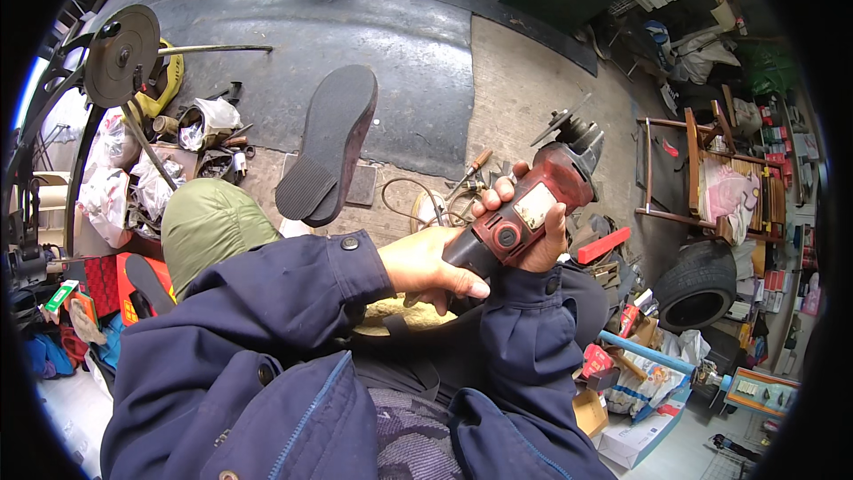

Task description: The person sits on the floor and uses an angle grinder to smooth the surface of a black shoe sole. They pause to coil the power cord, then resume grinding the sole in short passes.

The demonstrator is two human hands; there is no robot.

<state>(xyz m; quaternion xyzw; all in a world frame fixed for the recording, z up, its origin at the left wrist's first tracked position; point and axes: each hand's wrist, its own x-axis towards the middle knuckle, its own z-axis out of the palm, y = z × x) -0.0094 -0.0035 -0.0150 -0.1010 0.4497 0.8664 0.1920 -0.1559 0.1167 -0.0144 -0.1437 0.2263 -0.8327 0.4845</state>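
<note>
A red and black angle grinder (542, 196) is in both my hands, its disc end (558, 124) turned up and away from me toward the right. My left hand (425, 267) is closed round the black rear part of the body, thumb along the near side. Round the red casing wraps my right hand (544, 253), with fingers showing on the far side and thumb on the near side. To the left of the grinder and apart from it, a dark shoe (338, 133) is turned with its black sole and ribbed heel facing up. What holds the shoe is hidden.
A hand-wheel machine (123, 55) stands at the left beside plastic bags (111, 200). Olive padded fabric (213, 227) lies near my left sleeve. A screwdriver (475, 164) and cables lie beyond the grinder. At right are a tyre (697, 284) and a wooden frame (691, 160).
</note>
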